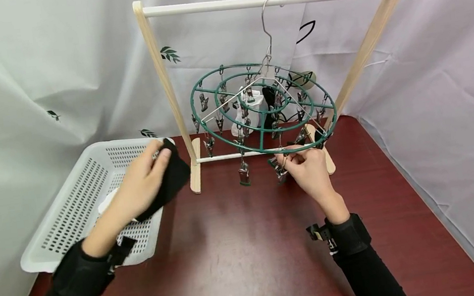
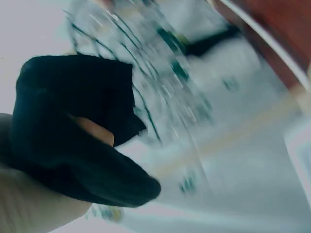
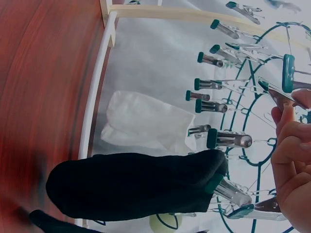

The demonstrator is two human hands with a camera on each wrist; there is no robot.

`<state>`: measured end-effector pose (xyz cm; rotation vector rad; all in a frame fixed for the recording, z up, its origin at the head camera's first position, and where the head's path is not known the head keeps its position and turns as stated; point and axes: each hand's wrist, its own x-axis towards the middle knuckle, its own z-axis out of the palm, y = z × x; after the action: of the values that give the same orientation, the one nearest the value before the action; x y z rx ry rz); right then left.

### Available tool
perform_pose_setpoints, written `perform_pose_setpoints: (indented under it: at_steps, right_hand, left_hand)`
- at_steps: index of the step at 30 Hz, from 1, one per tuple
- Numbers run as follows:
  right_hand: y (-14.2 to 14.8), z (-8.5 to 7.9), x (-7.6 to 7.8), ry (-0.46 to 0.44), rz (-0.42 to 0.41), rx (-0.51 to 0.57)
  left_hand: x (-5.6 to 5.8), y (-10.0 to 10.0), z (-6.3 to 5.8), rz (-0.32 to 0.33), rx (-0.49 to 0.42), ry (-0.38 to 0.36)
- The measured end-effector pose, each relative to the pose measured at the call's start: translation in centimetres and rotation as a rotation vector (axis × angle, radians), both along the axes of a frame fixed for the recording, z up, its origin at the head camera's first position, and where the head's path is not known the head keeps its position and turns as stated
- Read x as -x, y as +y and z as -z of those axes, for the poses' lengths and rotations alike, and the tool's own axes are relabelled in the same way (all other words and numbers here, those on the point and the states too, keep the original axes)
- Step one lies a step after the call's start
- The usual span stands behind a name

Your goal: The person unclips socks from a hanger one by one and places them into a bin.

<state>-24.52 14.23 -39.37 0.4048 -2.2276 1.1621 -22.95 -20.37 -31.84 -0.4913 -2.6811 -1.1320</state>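
Observation:
My left hand [image 1: 140, 183] holds a black sock [image 1: 174, 178] over the right side of the basket; in the left wrist view the sock drapes over the fingers. A round green drying hanger [image 1: 262, 145] with several metal clips hangs ahead. At its near rim my right hand [image 1: 310, 171] pinches a clip [image 1: 278, 168] between thumb and fingers. The right wrist view shows another black sock [image 3: 136, 187] hanging from a green-tipped clip [image 3: 231, 192], with a white sock [image 3: 146, 121] behind it.
A white slatted basket [image 1: 63, 213] stands at the left, with something white [image 1: 109, 200] inside. The hanger hooks over the white bar [image 1: 209, 5] of a wooden-legged rack [image 1: 165, 77]. Beneath lies a dark red table [image 1: 235, 268]. Pale curtains [image 1: 439, 116] surround it.

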Motion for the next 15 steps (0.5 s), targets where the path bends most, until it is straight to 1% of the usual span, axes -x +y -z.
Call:
perform_pose_setpoints:
  at_steps: [2, 4, 5, 8, 10, 11, 13, 15]
  right_hand:
    - [0.0, 0.0, 0.1, 0.003, -0.003, 0.003]
    - [0.1, 0.1, 0.1, 0.003, 0.000, 0.003]
    - [0.1, 0.1, 0.1, 0.000, 0.001, 0.005]
    - [0.2, 0.1, 0.1, -0.019, 0.003, 0.007]
    - [0.2, 0.1, 0.0, -0.037, 0.000, 0.008]
    - [0.1, 0.1, 0.0, -0.045, -0.003, 0.009]
    - [0.0, 0.1, -0.1, -0.054, -0.005, 0.009]
    - [-0.1, 0.1, -0.1, -0.057, -0.010, 0.012]
  left_hand:
    - [1.8, -1.8, 0.4, -0.026, 0.080, 0.043]
    - [3.7, -3.6, 1.2, -0.028, 0.158, 0.075]
    - [4.6, -4.5, 1.9, -0.019, 0.196, 0.088]
    - [7.1, -7.2, 4.2, 0.031, 0.315, 0.070]
    - [8.2, -8.9, 5.8, 0.060, 0.388, 0.036]
    - [8.6, -9.6, 6.5, 0.067, 0.420, 0.004]
    - [9.2, -10.8, 7.7, 0.068, 0.486, -0.069]
    - [9.6, -11.7, 8.6, 0.058, 0.552, -0.169]
